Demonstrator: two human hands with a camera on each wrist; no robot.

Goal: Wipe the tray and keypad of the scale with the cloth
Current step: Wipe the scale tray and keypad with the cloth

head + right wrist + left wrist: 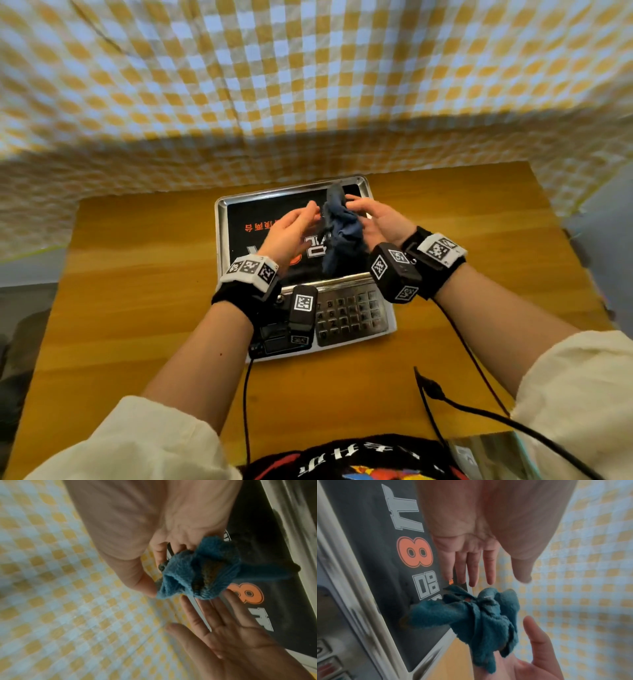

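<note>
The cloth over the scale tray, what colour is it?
The cloth is blue, a teal shade, and shows best in the left wrist view.

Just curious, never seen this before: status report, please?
Right hand grips the bunched blue cloth, held above the scale tray. Left hand open beside it, fingers straight. Keypad uncovered; nothing in the way.

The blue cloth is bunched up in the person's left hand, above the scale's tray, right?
Not quite. The blue cloth is bunched up in the right hand, not the left hand, whose fingers are straight and hold nothing. It is above the scale's tray. The head view shows this.
</note>
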